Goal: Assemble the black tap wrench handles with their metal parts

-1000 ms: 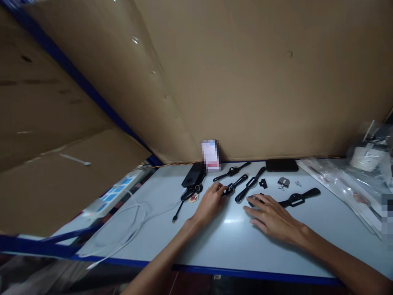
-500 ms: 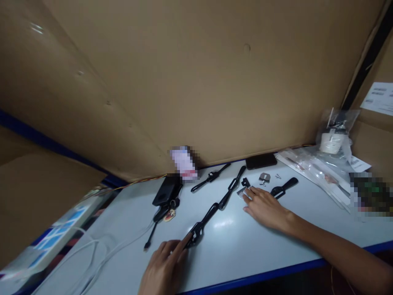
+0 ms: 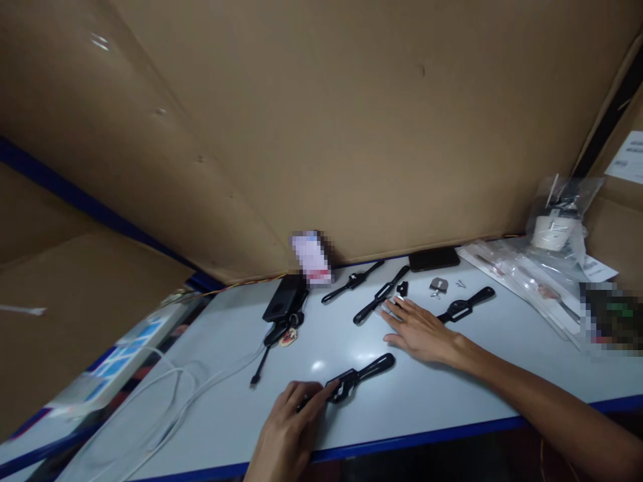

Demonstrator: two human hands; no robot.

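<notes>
Apparently positioning spokeshave [image 3: 354, 377] at six o'clock in curled left hand [image 3: 290, 425], needing steadiness; spreading right hand [image 3: 420, 329] at four, seemingly grasping nothing.

Slim-fingered and bare, the left hand [image 3: 294, 416] and right hand [image 3: 420, 333] show plain wrists; the right forearm [image 3: 540, 395] (slender, thickening toward the near right) is uncovered along its visible length.
</notes>
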